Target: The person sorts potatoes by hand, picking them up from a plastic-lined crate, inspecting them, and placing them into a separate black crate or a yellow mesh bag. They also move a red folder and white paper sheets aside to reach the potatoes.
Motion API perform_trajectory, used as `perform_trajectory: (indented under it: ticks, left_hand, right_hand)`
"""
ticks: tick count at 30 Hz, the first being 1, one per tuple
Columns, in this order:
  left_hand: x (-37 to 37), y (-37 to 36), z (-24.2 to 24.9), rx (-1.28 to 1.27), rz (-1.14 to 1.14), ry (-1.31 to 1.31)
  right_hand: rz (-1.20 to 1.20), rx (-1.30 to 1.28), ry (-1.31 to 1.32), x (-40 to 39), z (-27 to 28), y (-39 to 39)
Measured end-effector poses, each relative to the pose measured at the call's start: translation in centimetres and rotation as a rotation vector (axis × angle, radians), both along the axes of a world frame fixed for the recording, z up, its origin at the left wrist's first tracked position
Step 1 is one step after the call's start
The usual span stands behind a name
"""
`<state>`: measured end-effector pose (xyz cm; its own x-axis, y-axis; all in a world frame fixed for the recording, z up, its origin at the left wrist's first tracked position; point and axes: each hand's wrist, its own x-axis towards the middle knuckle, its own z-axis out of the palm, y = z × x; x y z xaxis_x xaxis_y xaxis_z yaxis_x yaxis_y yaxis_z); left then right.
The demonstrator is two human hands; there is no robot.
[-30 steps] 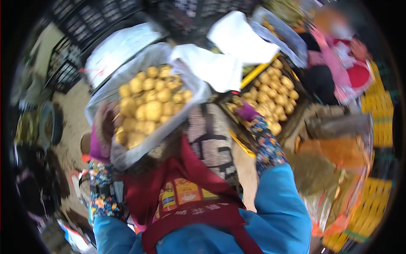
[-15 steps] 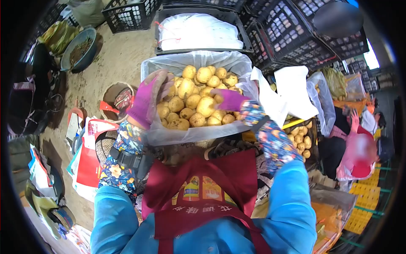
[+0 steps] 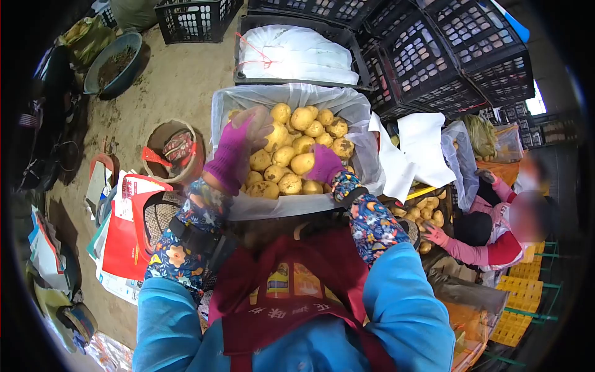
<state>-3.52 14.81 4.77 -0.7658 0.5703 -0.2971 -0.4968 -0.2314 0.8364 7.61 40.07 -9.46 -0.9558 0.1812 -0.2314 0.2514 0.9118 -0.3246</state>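
A crate lined with clear plastic (image 3: 218, 111) holds a heap of yellow potatoes (image 3: 284, 155), some with dirt on their skins. My left hand (image 3: 243, 144), in a purple glove with a greyish palm, is over the left side of the heap. Its fingers are stretched out and somewhat blurred, with no potato visible in them. At the right front of the heap, my right hand (image 3: 323, 163), also purple-gloved, has its fingers closed on a potato (image 3: 302, 163). The fingertips are partly hidden.
Behind stands a black crate (image 3: 365, 77) with a white plastic-covered load (image 3: 297, 56). Stacked black crates (image 3: 427, 62) rise at back right. White sheets (image 3: 424, 152) lie right of the potatoes. A co-worker's gloved hand (image 3: 436, 234) touches other potatoes (image 3: 424, 214). A bucket (image 3: 162, 139) stands left.
My view has shifted slightly. My left hand has moved a little inward over the heap. My right hand has come lower and closed on a potato. The co-worker's hand now reaches the neighbouring potatoes.
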Motion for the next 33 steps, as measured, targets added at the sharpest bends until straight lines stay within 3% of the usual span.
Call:
perform_trajectory:
  ticks: [4, 5, 8, 9, 12, 13, 16, 18, 19, 21, 23, 24, 25, 26, 28, 29, 31, 33]
  left_hand:
    - [1.5, 1.7, -2.8, -0.148, -0.091, -0.320]
    - [3.1, 2.3, 0.0, -0.277, -0.104, -0.300]
    - [3.6, 3.2, -0.6, 0.119, -0.562, -0.350]
    - [4.6, 3.4, 1.4, 0.081, -0.468, -0.291]
    - [4.1, 4.4, -1.6, 0.222, -0.499, -0.285]
    - [4.0, 5.1, -2.3, 0.239, -0.394, -0.424]
    - [3.6, 5.4, -2.1, 0.249, -0.397, 0.216]
    - [2.9, 5.3, -1.9, 0.176, -0.365, 0.619]
    - [2.7, 4.9, -1.9, 0.001, -0.355, 0.935]
    - [2.6, 4.6, -1.7, 0.017, -0.360, 0.861]
    - [2.9, 4.7, -1.0, 0.387, -0.359, 0.083]
    - [3.2, 4.6, 0.0, 0.412, -0.369, 0.063]
    - [3.7, 4.0, 1.3, 0.439, -0.380, 0.042]
    - [3.8, 3.8, 2.0, 0.463, -0.393, 0.020]
    - [3.3, 4.2, 1.2, 0.325, -0.338, 0.326]
    - [3.1, 4.4, 0.9, 0.256, -0.306, 0.474]
    - [3.0, 4.6, 0.9, 0.254, -0.310, 0.508]
    - [2.8, 4.6, 0.9, 0.178, -0.299, 0.623]
  right_hand:
    - [0.042, -0.099, 0.538, 1.1, 7.9, -2.0]
    - [0.057, -0.113, 0.616, 1.2, 11.0, -3.5]
    - [0.144, -0.054, 0.797, 2.0, 16.7, -6.2]
    - [0.180, -0.018, 0.844, 2.3, 17.4, -6.5]
    - [-0.275, -0.852, 0.785, 2.3, 14.6, -5.0]
    - [-0.487, -1.047, 0.633, 1.8, 14.6, -4.1]
    - [-0.242, -0.765, 0.770, 2.1, 11.9, -2.2]
    - [-0.147, -0.603, 0.818, 2.1, 13.2, -3.5]
    - [-0.109, -0.485, 0.841, 2.5, 14.2, -4.6]
    - [-0.098, -0.367, 0.785, 3.1, 17.2, -6.3]
    - [-0.191, -0.566, 0.716, 2.5, 15.3, -4.2]
    - [-0.236, -0.663, 0.677, 2.1, 15.2, -3.3]
    - [-0.554, -1.191, 0.548, 1.8, 15.2, -3.0]
    - [-0.513, -1.150, 0.592, 1.9, 15.7, -3.1]
    - [-0.428, -1.059, 0.677, 2.3, 16.4, -3.5]
    - [-0.337, -1.205, 0.617, 2.0, 15.7, -3.2]
    - [-0.209, -1.445, 0.487, 2.0, 14.6, -3.2]
    - [-0.215, -1.689, 0.328, 2.7, 17.0, -4.6]
